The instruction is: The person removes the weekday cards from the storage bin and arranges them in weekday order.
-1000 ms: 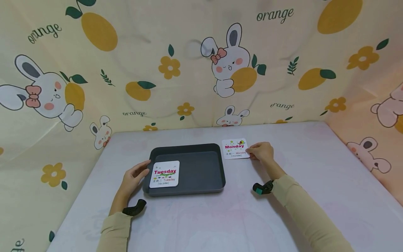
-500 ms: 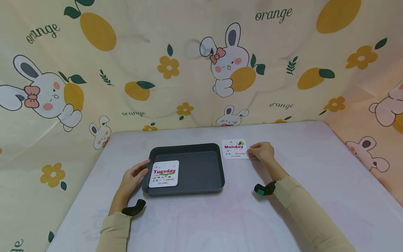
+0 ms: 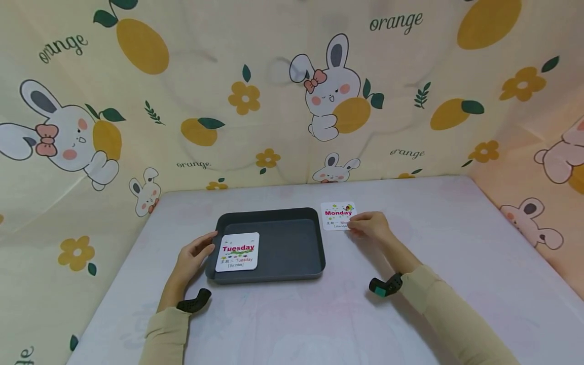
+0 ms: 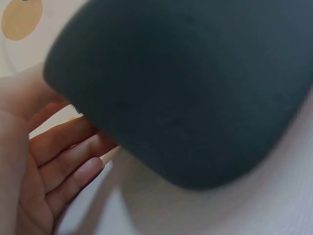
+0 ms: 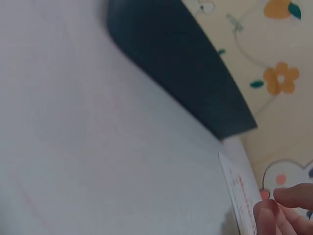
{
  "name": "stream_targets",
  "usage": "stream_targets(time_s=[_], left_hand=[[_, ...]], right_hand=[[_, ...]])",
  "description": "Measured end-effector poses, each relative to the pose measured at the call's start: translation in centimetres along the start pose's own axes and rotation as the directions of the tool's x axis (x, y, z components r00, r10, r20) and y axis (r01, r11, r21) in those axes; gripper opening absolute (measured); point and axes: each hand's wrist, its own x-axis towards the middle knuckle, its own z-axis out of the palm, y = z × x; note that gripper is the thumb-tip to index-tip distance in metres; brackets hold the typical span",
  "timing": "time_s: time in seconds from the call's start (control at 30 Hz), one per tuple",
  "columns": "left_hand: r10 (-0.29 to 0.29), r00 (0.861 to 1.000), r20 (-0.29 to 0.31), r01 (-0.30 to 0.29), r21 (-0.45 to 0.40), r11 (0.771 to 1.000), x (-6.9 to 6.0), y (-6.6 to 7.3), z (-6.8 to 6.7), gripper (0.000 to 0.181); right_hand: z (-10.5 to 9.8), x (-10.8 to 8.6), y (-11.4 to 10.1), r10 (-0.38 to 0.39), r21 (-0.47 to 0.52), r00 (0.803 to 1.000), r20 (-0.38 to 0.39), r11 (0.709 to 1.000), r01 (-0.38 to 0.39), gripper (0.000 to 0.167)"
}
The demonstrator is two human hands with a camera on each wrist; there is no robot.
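A dark grey rectangular tray (image 3: 287, 253) lies on the table, with a white "Tuesday" card (image 3: 238, 252) flat in its left part. My left hand (image 3: 189, 258) touches the tray's left side with fingers loosely extended; in the left wrist view several fingers (image 4: 73, 166) reach the tray wall (image 4: 186, 98). Just beyond the tray's right back corner, a white "Monday" card (image 3: 336, 214) lies on the table. My right hand (image 3: 371, 226) is over that card's lower right corner, covering part of its print. Between thumb and fingers (image 5: 291, 196) in the right wrist view I see no card gripped.
A pale cloth covers the table (image 3: 292, 324). Behind it hangs a backdrop (image 3: 274, 132) printed with rabbits, oranges and flowers, which continues along both sides. Dark bands (image 3: 194, 301) sit on both wrists.
My right hand held still at the Monday card's right edge, then shifted left and slightly down over its lower corner. The left hand, the tray and both cards stay in place.
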Motion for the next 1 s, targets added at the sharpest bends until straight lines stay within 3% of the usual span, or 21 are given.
stream_targets(time_s=[0.2,0.33,0.57,1.0], left_hand=[[-0.001,1.0,0.007,0.001,-0.011,1.0,0.0,-0.1,-0.1,0.049],[0.001,1.0,0.007,-0.001,-0.017,1.0,0.0,-0.1,-0.1,0.048],[-0.003,1.0,0.004,0.003,-0.007,1.0,0.0,-0.1,0.0,0.048],[-0.007,1.0,-0.001,0.007,-0.004,1.0,0.0,-0.1,0.1,0.047]], right_hand=[[1.0,-1.3,-0.5,-0.081,0.072,0.994,0.073,0.994,0.076,0.036],[1.9,-2.1,-1.0,-0.1,0.128,0.99,0.104,0.988,0.086,0.037],[3.4,-3.5,-1.8,-0.149,0.123,0.978,0.149,0.984,0.131,0.037],[6.2,-5.6,-2.5,-0.183,0.195,0.942,0.283,0.972,0.13,0.036]])
